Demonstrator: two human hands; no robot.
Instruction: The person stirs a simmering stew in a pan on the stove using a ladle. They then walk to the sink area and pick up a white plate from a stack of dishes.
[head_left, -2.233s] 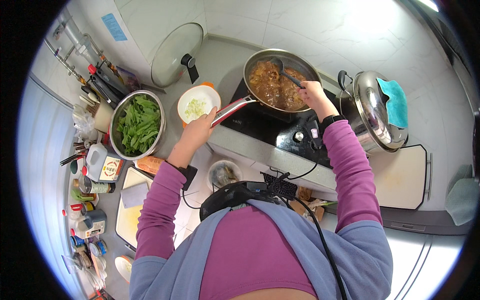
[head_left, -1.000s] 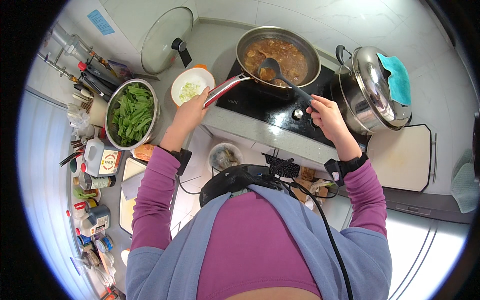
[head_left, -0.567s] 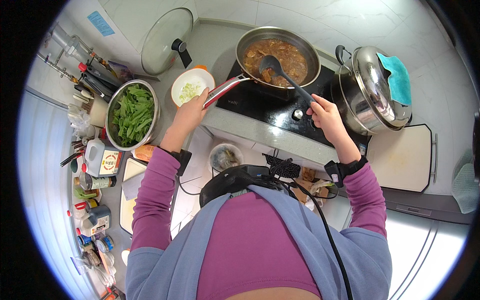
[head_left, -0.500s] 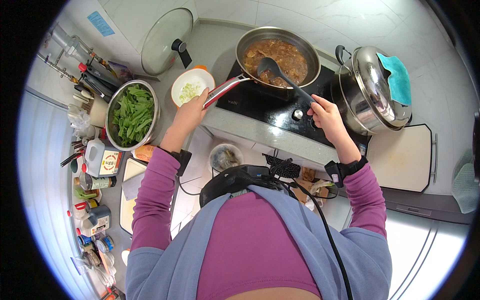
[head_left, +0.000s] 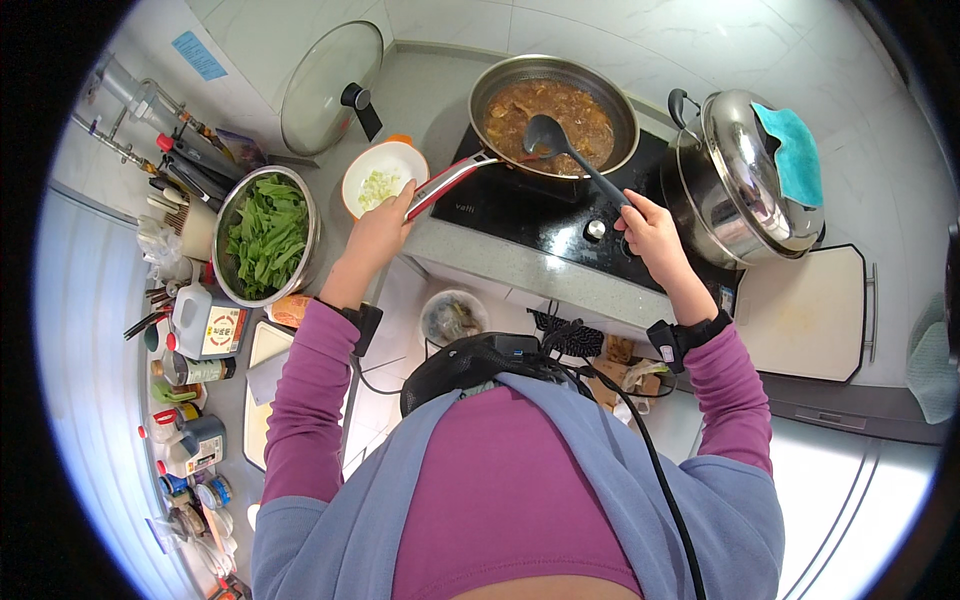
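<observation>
Right hand (head_left: 652, 228) fingers closed on the long black plastic ladle (head_left: 570, 155), its bowl now lifted above the brown stew. Left hand (head_left: 378, 232) clamps the red-and-steel handle (head_left: 448, 182), steadying the round steel frying pan (head_left: 555, 115) on the black cooktop (head_left: 540, 215).

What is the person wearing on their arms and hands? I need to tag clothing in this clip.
Both arms wear long magenta sleeves under a sleeveless lavender-blue vest. The left hand and right hand are bare, without gloves. Each wrist carries a black band: the left wrist band and right wrist band.
</observation>
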